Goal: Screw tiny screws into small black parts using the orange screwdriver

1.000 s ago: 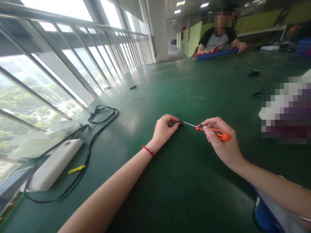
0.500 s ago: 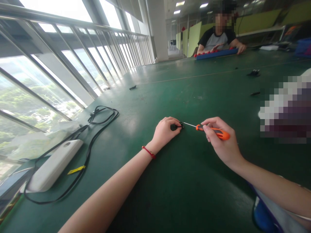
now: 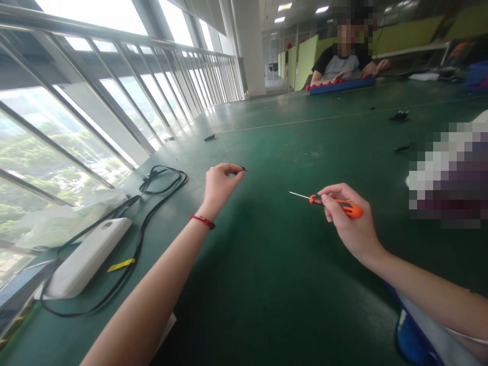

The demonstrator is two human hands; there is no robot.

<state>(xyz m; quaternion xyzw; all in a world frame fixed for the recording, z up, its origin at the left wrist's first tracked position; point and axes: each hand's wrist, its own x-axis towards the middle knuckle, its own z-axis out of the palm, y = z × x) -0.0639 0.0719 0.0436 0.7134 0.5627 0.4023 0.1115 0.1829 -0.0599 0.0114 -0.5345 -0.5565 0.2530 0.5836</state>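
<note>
Pinched between the fingertips of my left hand point(image 3: 221, 184) is a small black part point(image 3: 243, 169), too small to make out further. That hand is above the green tabletop point(image 3: 259, 264), left of the middle, with a red cord bracelet on the wrist. My right hand point(image 3: 351, 218) is wrapped round a screwdriver point(image 3: 335, 204) with an orange and black handle. Its thin metal shaft points left, and the tip is apart from the black part.
At left lie a white power strip point(image 3: 89, 259) and a looped black cable point(image 3: 141, 229) with a yellow tag, beside a metal railing point(image 3: 152, 91). Across the table a person point(image 3: 345, 66) sits behind a blue tray point(image 3: 339, 87) of red pieces. Small black pieces point(image 3: 399, 116) lie at far right.
My left hand has moved left and away from me with the black part, off the screwdriver's tip. My right hand and the screwdriver have hardly moved. The person's hand has lifted from the blue tray.
</note>
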